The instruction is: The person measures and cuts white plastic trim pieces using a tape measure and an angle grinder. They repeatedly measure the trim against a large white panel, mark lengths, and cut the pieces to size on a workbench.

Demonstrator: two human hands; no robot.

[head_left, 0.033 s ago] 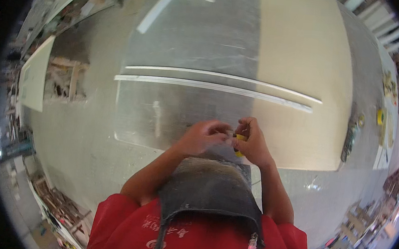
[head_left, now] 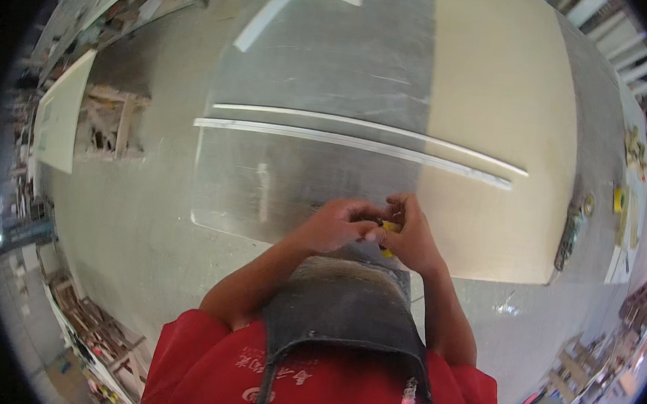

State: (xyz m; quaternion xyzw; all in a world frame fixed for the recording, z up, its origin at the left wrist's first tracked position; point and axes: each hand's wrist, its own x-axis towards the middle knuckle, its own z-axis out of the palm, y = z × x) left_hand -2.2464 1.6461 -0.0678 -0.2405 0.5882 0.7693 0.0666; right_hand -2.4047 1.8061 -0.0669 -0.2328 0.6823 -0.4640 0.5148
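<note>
My right hand [head_left: 410, 239] is closed around a small yellow-and-black tape measure [head_left: 391, 227], mostly covered by the fingers. Its thumb points toward my left hand [head_left: 335, 224], whose fingers are curled together at the near left side of the tape measure. What the left fingertips pinch is hidden. Both hands are held in front of my dark apron [head_left: 342, 302], above the table's near edge. Beyond them a long white strip [head_left: 351, 143] lies across the table, with a thinner white strip [head_left: 367, 126] just behind it.
A cream board [head_left: 502, 102] lies on the right next to a grey sheet [head_left: 319, 65]. At the far left is a bent white strip [head_left: 274, 8]. A dark bundle [head_left: 568, 236] and a yellow tape roll [head_left: 618, 199] lie at the right.
The hands have drawn slightly closer together, and the left fingers now overlap the tape measure's side more. The whole view has shifted a little, so the table appears farther right.
</note>
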